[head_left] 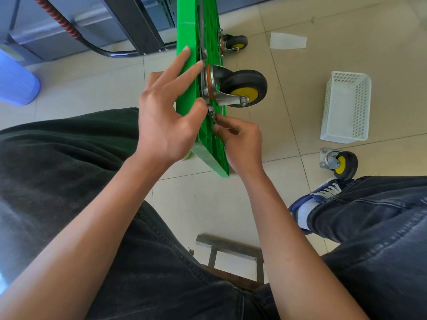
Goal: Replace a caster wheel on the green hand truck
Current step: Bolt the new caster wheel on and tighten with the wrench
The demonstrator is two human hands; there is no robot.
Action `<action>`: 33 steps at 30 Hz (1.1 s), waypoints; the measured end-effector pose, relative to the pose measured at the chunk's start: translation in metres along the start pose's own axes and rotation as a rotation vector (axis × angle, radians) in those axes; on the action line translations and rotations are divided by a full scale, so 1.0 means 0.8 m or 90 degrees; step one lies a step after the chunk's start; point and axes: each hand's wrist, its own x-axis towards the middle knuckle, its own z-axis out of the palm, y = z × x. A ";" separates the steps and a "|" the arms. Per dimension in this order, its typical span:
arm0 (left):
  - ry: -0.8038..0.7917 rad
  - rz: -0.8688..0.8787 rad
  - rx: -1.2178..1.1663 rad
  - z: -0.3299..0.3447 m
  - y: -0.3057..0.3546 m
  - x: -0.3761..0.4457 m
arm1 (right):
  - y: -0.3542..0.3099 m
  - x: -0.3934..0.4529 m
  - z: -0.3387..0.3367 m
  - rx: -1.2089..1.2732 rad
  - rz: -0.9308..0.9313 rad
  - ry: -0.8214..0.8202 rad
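Observation:
The green hand truck (209, 24) stands on edge on the tiled floor between my knees. A caster wheel (242, 88) with a black tyre and yellow hub sits on its underside, plate against the deck. My left hand (168, 112) lies against the deck's left face, fingers stretched upward, thumb pressing near the bolt (210, 109) below the caster plate. My right hand (240, 139) grips a small metal wrench (215, 118) set at that bolt. A second mounted caster (234, 43) shows farther up. A loose caster wheel (339, 163) lies on the floor at right.
A white perforated plastic basket (345, 107) stands on the floor at right. A clear plastic bag (287, 40) lies beyond it. A blue bin (16, 82) is at far left, a dark metal frame (136, 24) behind the truck, a small stool (231, 255) below me.

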 end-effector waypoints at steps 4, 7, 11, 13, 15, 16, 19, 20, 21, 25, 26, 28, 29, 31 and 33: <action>0.002 -0.001 0.000 0.000 0.001 0.000 | -0.006 -0.004 0.000 -0.016 -0.001 0.011; 0.003 0.000 -0.001 0.000 0.001 0.000 | -0.010 -0.006 0.001 -0.038 -0.004 0.013; 0.003 -0.003 -0.004 0.000 0.000 0.000 | -0.016 -0.007 0.001 -0.072 -0.005 0.015; 0.001 -0.004 -0.004 0.000 0.000 -0.001 | -0.019 -0.007 -0.001 -0.094 -0.007 0.008; -0.002 -0.003 -0.005 0.000 0.001 0.000 | -0.022 -0.008 -0.003 -0.110 -0.003 -0.002; -0.003 -0.003 -0.006 0.000 0.001 0.000 | -0.024 -0.009 -0.004 -0.114 0.000 -0.008; -0.002 -0.005 -0.007 0.000 0.003 0.000 | -0.030 -0.012 -0.007 -0.140 0.003 -0.028; -0.002 -0.006 -0.007 -0.001 0.003 -0.001 | -0.033 -0.013 -0.008 -0.151 0.002 -0.036; -0.002 -0.006 -0.008 -0.002 0.003 -0.001 | -0.036 -0.014 -0.009 -0.161 0.004 -0.045; -0.001 -0.006 -0.011 -0.002 0.003 -0.001 | -0.044 -0.017 -0.012 -0.157 0.007 -0.077; -0.002 -0.007 -0.012 -0.002 0.003 -0.001 | -0.045 -0.017 -0.012 -0.154 0.008 -0.079; -0.003 -0.008 -0.013 -0.002 0.003 -0.001 | -0.046 -0.017 -0.015 -0.144 0.009 -0.082; -0.003 -0.008 -0.014 -0.002 0.003 -0.002 | -0.046 -0.016 -0.017 -0.136 0.013 -0.086; -0.002 -0.006 -0.017 -0.001 0.003 -0.002 | -0.046 -0.015 -0.022 -0.105 0.041 -0.100; -0.001 -0.006 -0.021 -0.001 0.002 -0.002 | -0.043 -0.013 -0.028 -0.074 0.070 -0.110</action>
